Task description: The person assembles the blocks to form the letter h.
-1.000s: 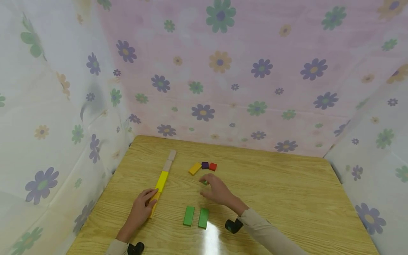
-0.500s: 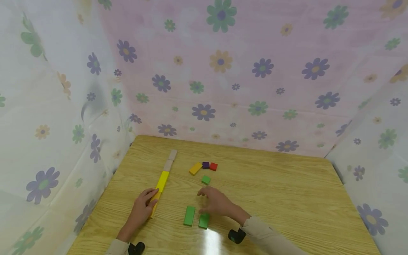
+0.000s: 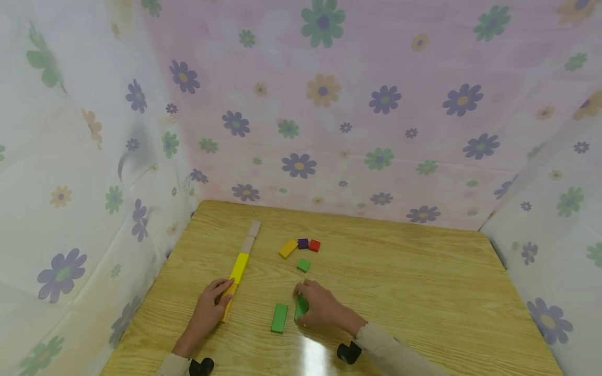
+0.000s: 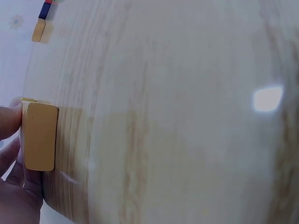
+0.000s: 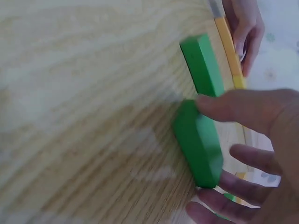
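Observation:
My left hand (image 3: 204,310) grips the orange block (image 4: 41,136) at the near end of a straight row, thumb on one side and fingers on the other. Beyond it in that row lie a bright yellow block (image 3: 240,267) and two pale wooden blocks (image 3: 251,236). My right hand (image 3: 322,308) spans a long green block (image 5: 198,140), thumb at its near end and fingertips at its far end. Beside that block, to its left in the head view, another long green block (image 3: 279,318) lies flat on the table.
A small green block (image 3: 303,265) lies beyond my right hand. Farther back are an orange-yellow block (image 3: 288,249), a dark purple block (image 3: 303,244) and a red block (image 3: 314,245). The wooden table (image 3: 400,282) ends at flowered cloth (image 3: 357,136) on three sides.
My right hand has come back from the small green block toward me, uncovering it, and now takes hold of the right-hand long green block. My left hand keeps its place on the orange block.

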`<control>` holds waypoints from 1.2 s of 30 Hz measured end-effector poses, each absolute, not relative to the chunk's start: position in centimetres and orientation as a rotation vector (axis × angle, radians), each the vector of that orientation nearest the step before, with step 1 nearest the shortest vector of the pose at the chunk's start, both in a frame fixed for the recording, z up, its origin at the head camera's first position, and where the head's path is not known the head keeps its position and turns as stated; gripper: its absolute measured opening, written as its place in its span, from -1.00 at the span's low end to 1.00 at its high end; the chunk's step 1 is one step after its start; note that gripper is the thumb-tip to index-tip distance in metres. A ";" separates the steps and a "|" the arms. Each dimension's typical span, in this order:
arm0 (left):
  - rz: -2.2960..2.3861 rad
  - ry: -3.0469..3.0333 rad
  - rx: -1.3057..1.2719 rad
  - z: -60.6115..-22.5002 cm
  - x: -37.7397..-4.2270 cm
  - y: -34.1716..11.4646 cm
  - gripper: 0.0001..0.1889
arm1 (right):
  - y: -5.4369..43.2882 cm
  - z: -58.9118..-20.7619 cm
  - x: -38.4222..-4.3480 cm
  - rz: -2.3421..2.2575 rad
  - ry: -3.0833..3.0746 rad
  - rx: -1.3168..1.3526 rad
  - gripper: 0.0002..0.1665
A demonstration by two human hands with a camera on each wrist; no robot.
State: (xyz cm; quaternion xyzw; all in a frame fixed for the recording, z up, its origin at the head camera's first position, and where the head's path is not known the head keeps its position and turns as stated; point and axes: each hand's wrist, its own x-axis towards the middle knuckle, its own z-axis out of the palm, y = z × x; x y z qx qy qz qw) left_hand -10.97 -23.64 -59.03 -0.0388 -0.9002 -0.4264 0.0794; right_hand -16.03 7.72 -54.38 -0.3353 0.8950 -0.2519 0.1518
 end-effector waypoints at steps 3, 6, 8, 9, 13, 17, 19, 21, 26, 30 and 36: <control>-1.285 -2.698 -0.111 -59.1 -11.0 -23.7 -0.57 | 7.3 -54.9 -16.7 -0.833 2.621 -0.884 -0.47; -1.296 -2.695 -0.106 -59.1 -10.9 -23.6 -0.57 | 6.5 -55.4 -17.2 -0.951 2.664 -0.822 -0.50; -1.302 -2.690 -0.102 -59.0 -10.9 -23.5 -0.57 | 6.0 -55.7 -17.4 -1.002 2.686 -0.808 -0.51; -1.310 -2.686 -0.101 -59.0 -10.9 -23.5 -0.58 | 5.8 -55.9 -17.4 -1.019 2.696 -0.803 -0.52; -1.306 -2.674 -0.107 -58.9 -10.8 -23.2 -0.58 | 5.0 -56.1 -17.4 -1.085 2.695 -0.836 -0.54; -1.287 -2.674 -0.102 -59.0 -10.8 -23.2 -0.57 | 4.6 -56.1 -17.2 -1.087 2.683 -0.907 -0.58; -1.283 -2.674 -0.101 -59.0 -10.8 -23.2 -0.57 | 4.6 -56.1 -17.1 -1.076 2.689 -0.932 -0.60; -1.278 -2.670 -0.111 -59.0 -10.9 -23.3 -0.57 | 4.6 -56.1 -17.0 -1.055 2.695 -0.934 -0.61; -1.277 -2.662 -0.131 -59.0 -10.9 -23.4 -0.57 | 4.8 -56.2 -17.0 -1.009 2.686 -0.941 -0.63; -1.274 -2.662 -0.134 -59.1 -10.9 -23.5 -0.57 | 4.8 -56.3 -17.0 -0.977 2.681 -0.969 -0.63; -1.255 -2.667 -0.133 -59.1 -10.9 -23.6 -0.57 | 4.7 -56.2 -16.9 -0.968 2.690 -0.999 -0.63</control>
